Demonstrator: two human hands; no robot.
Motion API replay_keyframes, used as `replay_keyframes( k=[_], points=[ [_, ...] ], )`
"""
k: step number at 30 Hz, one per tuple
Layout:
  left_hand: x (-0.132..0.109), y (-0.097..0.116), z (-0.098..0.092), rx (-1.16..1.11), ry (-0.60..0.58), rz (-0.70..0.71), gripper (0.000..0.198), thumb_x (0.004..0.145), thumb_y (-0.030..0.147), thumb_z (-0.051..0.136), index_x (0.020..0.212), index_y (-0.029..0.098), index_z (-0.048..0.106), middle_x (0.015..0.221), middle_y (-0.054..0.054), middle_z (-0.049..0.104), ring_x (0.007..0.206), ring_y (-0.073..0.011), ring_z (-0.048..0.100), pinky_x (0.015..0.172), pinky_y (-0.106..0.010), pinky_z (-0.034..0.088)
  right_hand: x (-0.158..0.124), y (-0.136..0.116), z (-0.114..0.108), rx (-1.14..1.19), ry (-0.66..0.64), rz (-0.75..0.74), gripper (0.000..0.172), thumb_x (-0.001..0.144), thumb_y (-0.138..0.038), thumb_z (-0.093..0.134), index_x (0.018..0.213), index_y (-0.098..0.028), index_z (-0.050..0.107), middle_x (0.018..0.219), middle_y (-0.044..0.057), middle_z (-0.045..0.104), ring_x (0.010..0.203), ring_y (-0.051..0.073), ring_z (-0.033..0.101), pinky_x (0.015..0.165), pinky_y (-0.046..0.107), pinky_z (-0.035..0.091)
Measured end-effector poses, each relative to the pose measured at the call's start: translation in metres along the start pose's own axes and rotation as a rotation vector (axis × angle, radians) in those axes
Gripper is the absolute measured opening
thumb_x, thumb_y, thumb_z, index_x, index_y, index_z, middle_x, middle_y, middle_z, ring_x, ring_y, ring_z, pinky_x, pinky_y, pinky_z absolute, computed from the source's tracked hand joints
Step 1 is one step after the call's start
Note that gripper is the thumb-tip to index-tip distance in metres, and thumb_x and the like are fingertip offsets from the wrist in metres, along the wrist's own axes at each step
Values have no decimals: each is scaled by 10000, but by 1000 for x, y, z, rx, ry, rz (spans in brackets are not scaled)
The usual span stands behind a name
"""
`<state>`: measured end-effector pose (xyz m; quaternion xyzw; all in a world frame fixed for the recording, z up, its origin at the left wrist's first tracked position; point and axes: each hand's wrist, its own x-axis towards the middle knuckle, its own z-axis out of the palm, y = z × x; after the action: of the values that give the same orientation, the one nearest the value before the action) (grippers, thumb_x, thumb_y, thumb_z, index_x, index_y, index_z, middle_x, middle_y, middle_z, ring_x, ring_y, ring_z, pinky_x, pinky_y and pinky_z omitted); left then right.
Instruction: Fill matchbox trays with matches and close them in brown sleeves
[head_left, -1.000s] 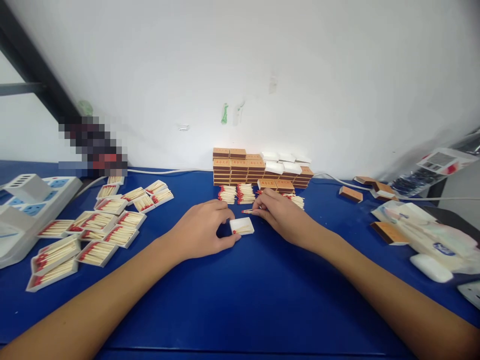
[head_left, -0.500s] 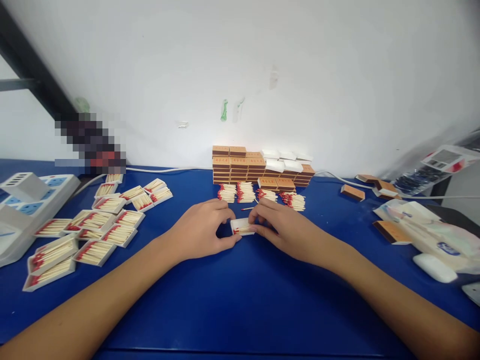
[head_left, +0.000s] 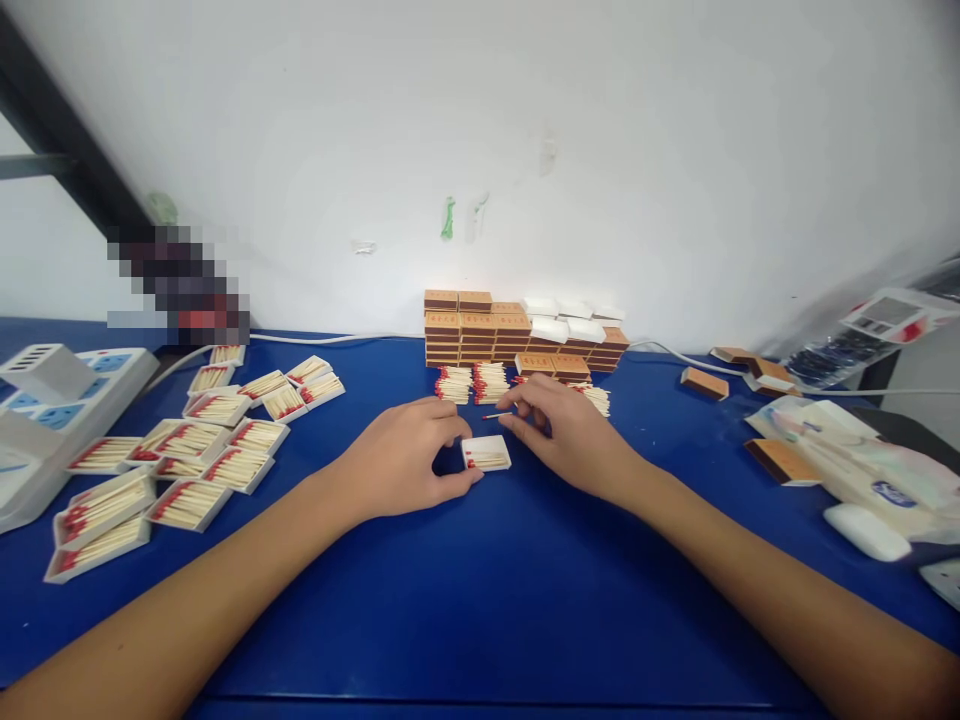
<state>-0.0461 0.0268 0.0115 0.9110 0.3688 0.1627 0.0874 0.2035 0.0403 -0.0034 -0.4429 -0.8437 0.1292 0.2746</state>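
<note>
My left hand [head_left: 412, 455] is closed at the left end of a small white matchbox tray [head_left: 504, 440], thumb at the near corner and forefinger at the far one. A few red-tipped matches lie along the tray's near side. Just beyond it, my right hand [head_left: 559, 425] pinches the pale right end of a single match [head_left: 491, 416], whose red head points left. Behind my hands lie piles of loose matches [head_left: 491, 384], partly hidden by the right hand.
Stacked brown matchboxes [head_left: 480, 335] stand against the wall, white trays [head_left: 566, 330] on top. Many match-filled trays [head_left: 255, 437] spread at left beside a power strip [head_left: 90, 385]. On the right are loose matchboxes [head_left: 705, 384], a tissue pack [head_left: 892, 490] and a white cable [head_left: 675, 360].
My right hand has left the tray and moved slightly up and back to the single match. The tray's inside shows more now. My left hand has stayed in place.
</note>
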Motion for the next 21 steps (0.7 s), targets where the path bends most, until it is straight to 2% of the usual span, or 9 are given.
replay_keyframes(
  k=[2, 4, 7, 12, 15, 21],
  points=[
    [0, 0, 0, 3, -1, 1, 265, 930, 426, 704, 1055, 194, 736, 944, -34, 685, 917, -219, 653, 761, -345, 490, 5, 11, 3, -91, 27, -44, 198, 1007, -252, 639, 1200, -217, 665, 1047, 76, 618, 895, 221, 609, 812, 370, 503],
    [0, 0, 1, 4, -4, 2, 270, 933, 425, 702, 1067, 194, 736, 951, -33, 687, 927, -220, 655, 773, -348, 495, 8, 19, 6, -139, 4, -75, 214, 1011, -260, 637, 1219, -219, 667, 1071, 86, 595, 944, 237, 611, 854, 388, 510],
    [1, 0, 1, 13, -3, 1, 270, 931, 429, 702, 1063, 196, 739, 952, -35, 686, 919, -222, 659, 773, -352, 496, 10, 23, 9, -141, -14, -73, 133, 1029, -276, 612, 1127, -225, 687, 1056, 80, 582, 934, 232, 614, 847, 382, 516],
    [0, -1, 1, 21, -9, -1, 282, 934, 434, 702, 1071, 190, 741, 958, -38, 691, 913, -224, 661, 771, -357, 501, 13, 21, 11, -120, -23, -76, 116, 1037, -272, 603, 1109, -228, 684, 1051, 72, 594, 938, 224, 619, 835, 364, 510],
    [0, 0, 0, 21, -13, -1, 285, 934, 429, 704, 1080, 188, 744, 956, -37, 693, 914, -223, 661, 771, -357, 504, 14, 20, 11, -122, -46, -64, 80, 1036, -251, 607, 1015, -214, 675, 1011, 63, 591, 917, 216, 616, 801, 343, 497],
    [1, 0, -1, 37, -13, -10, 284, 933, 435, 700, 1072, 191, 747, 958, -38, 695, 914, -223, 660, 762, -356, 498, 12, 16, 10, -219, -103, -43, 110, 1054, -261, 578, 973, -198, 618, 1015, 83, 603, 948, 241, 607, 827, 371, 507]
  ],
)
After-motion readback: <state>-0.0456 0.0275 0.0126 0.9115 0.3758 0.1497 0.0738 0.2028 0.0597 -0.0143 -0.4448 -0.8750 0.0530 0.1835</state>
